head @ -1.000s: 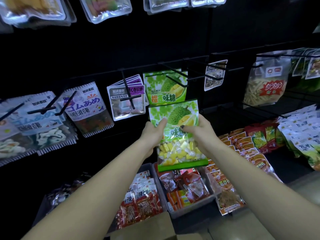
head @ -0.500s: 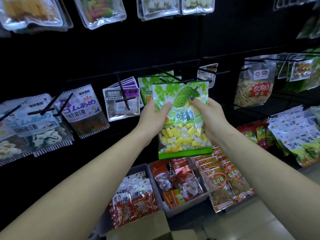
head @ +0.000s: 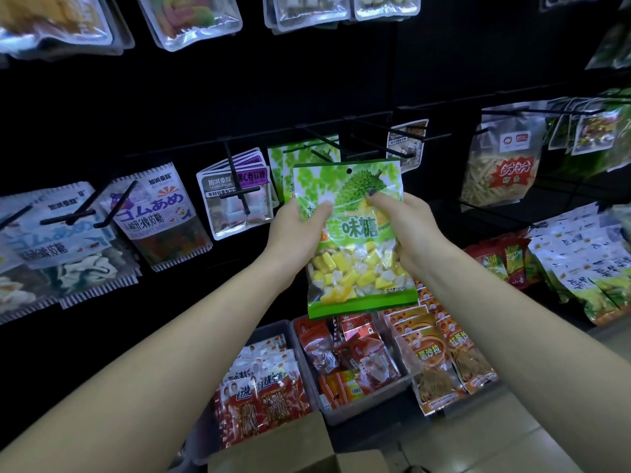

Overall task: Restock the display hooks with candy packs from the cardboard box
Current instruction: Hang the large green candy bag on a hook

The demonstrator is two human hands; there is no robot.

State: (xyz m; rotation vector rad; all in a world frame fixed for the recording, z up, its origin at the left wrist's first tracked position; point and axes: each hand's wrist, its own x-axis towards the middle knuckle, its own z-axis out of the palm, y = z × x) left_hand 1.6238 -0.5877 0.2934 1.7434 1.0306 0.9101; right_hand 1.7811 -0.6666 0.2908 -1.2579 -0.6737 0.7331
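Note:
I hold a green durian candy pack upright in front of the black display wall. My left hand grips its left edge with the thumb across the front. My right hand pinches its right side. The pack's hang hole sits just below and in front of a black hook. Identical green packs hang behind it on that hook. The cardboard box shows at the bottom edge; its inside is hidden.
Blue-and-white gummy packs and purple packs hang to the left, a snack bag to the right. Grey bins of red snack packs stand below. More packs hang along the top.
Both hands have raised the durian pack from waist height up to the level of the hook, and its top edge now overlaps the packs hanging there.

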